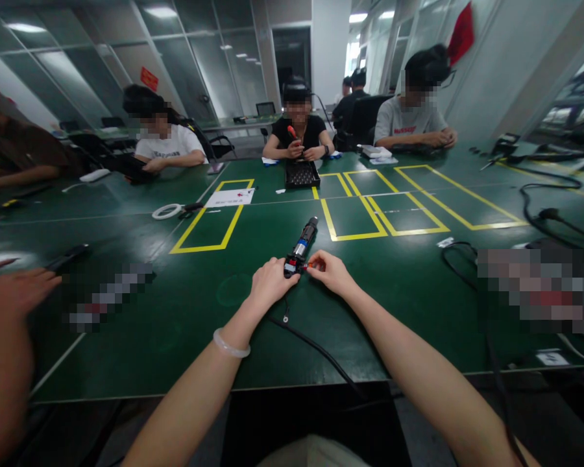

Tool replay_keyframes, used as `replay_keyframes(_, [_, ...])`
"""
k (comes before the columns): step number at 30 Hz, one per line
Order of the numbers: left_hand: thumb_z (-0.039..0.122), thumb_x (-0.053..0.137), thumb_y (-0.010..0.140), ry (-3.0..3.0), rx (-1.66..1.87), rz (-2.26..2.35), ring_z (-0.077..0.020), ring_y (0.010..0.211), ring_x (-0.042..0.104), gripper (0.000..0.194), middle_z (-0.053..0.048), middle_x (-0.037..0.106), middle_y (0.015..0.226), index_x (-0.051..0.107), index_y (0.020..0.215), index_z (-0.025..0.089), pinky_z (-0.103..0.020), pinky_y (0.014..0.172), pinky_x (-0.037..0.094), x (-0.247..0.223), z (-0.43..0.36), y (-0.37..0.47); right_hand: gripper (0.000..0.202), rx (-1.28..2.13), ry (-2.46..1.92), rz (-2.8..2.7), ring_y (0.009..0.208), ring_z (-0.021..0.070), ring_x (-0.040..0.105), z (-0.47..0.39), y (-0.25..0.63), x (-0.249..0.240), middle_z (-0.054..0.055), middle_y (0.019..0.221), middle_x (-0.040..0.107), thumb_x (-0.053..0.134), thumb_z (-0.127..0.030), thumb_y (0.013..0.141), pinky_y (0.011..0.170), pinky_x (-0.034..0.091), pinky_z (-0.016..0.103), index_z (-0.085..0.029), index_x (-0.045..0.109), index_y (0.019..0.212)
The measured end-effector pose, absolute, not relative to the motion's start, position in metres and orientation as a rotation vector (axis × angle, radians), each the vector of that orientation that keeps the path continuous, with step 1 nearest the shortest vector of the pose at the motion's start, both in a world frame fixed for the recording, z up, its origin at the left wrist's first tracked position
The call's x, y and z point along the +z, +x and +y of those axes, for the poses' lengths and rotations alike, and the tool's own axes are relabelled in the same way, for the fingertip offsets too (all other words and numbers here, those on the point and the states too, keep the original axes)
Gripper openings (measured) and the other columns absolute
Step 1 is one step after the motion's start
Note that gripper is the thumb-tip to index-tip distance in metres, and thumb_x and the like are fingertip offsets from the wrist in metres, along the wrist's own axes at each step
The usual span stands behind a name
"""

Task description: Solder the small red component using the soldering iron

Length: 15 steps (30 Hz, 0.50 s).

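A black corded power tool [302, 245], which looks like an electric screwdriver, lies on the green table with silver, blue and red inner parts exposed. My left hand [272, 283] is closed around its near end, with the thumb by the red and white parts. From the right, my right hand [331, 272] pinches a small orange-and-red piece [315, 264] against the tool's side. Fingers hide most of that piece, so its kind is unclear. Below my left hand, a black cable [316, 347] runs toward the table's front edge, near a small metal ring [285, 319].
Yellow tape outlines [353, 237] mark the table ahead. A black tray [302, 175] stands before a seated co-worker [299, 133]. A white coiled cable [167, 211] lies left, dark cables [460, 256] right. Another person's hand [19, 292] reaches in at far left.
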State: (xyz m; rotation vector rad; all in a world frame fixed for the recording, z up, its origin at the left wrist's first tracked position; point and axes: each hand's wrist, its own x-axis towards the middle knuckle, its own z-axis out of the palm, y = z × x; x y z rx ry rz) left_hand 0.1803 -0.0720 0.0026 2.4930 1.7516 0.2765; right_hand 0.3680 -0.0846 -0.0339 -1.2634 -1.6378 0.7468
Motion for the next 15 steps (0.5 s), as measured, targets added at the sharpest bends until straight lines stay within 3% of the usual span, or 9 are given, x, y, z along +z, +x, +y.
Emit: replay_keyframes(15, [0.055, 0.054, 0.081, 2.527, 0.265, 1.605, -0.0247, 0.087, 0.064, 0.04, -0.008, 0.061, 0.093, 0.064, 0.103, 0.023, -0.03, 0.069, 0.045, 0.006, -0.078, 0.169, 0.011, 0.578, -1.3, -1.856, 0.071, 0.0151, 0.053, -0.088, 0.361, -0.036, 0.0, 0.078, 0.059, 0.067, -0.018, 0.076, 0.066, 0.04, 0.026, -0.02, 0.058, 0.082])
